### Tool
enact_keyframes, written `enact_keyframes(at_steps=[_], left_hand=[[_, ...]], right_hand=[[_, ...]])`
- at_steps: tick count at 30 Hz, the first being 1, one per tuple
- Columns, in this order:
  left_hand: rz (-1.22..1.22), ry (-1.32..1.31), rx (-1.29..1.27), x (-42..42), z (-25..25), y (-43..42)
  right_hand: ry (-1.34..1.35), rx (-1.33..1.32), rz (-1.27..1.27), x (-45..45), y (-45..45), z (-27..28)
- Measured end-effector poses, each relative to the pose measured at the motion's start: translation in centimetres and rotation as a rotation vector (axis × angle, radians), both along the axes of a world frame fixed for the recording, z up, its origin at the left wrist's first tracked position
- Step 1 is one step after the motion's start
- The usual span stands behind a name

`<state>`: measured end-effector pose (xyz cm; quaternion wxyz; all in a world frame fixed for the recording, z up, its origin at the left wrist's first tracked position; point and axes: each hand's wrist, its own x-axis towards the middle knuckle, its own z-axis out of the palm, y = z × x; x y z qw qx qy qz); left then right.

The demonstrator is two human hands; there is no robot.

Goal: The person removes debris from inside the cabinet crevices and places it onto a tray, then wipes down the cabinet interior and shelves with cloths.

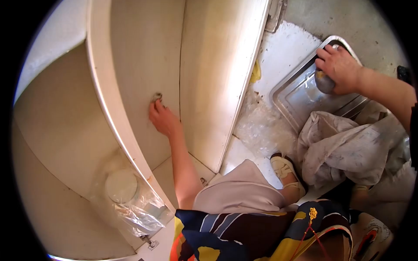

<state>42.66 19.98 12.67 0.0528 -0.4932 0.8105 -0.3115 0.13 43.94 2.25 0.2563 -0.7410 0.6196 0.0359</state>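
Observation:
My left hand (164, 119) reaches into the cream cabinet (143, 52). Its fingertips are closed around a small grey-brown thing (157, 96) against the inner panel; its kind is too small to make out. On the right, my right hand (342, 69) is over a shiny metal tray (291, 93) on the floor. Its fingers curl around a rounded grey object (324, 82), partly hidden under the palm. A dark part shows above the fingers.
A clear plastic bag with a round pale lid (122, 186) stands in the left compartment. Crumpled clear plastic (263, 124) lies beside the tray. A bunched pale cloth (339, 148) overlaps the tray's near end. My shoe (287, 172) is close by. A metal hinge (152, 244) sits low down.

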Motion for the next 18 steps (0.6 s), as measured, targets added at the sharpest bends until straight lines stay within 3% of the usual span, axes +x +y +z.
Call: enact_keyframes(at_steps=[3, 5, 9, 11, 15, 18], left_hand=[[0.130, 0.136, -0.075, 2.8, 1.4, 1.7], [-0.029, 0.464, -0.191, 4.0, 2.0, 1.1], [-0.052, 0.420, -0.277, 1.9, 1.2, -0.4], [-0.110, 0.210, -0.186, -1.2, 1.4, -0.4], [-0.072, 0.117, -0.130, 0.6, 1.2, -0.2], [0.082, 0.067, 0.057, 5.3, -1.0, 1.6]], right_hand=[[0.001, -0.023, -0.005, 0.1, 0.1, -0.6], [-0.028, -0.066, -0.025, 0.6, 0.7, -1.4], [-0.153, -0.160, -0.128, 0.3, 1.1, -2.4], [-0.124, -0.201, -0.098, 0.0, 1.0, -2.7], [-0.169, -0.212, -0.059, -0.1, 1.1, -3.0], [-0.164, -0.225, -0.052, 0.0, 0.8, -2.4]])
